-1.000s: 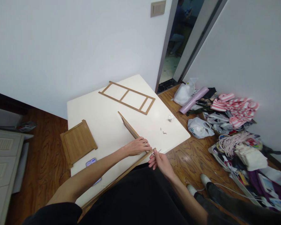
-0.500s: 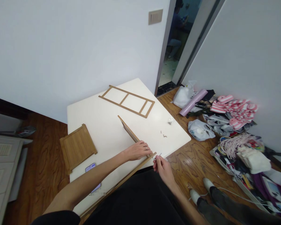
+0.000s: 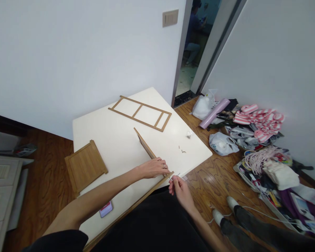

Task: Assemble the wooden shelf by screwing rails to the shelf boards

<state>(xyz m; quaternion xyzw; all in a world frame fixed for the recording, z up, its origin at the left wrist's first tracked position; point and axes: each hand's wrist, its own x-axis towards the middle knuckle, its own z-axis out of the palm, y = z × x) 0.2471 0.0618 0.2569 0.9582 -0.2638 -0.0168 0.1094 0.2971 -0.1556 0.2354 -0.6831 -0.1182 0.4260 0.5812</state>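
My left hand presses down on an upright wooden panel where it meets a long wooden frame along the near edge of the white table. Its fingers curl over the panel's end. My right hand pinches a small metal key at the frame's corner, just right of the left hand.
A ladder-like wooden frame lies at the table's far side, a slatted wooden panel overhangs its left edge, loose screws and a phone lie on top. Bags and clothes clutter the floor at right. A person sits beyond the doorway.
My right hand has turned the small metal key slightly at the frame's corner. The left hand stays on the panel. The view has shifted a little.
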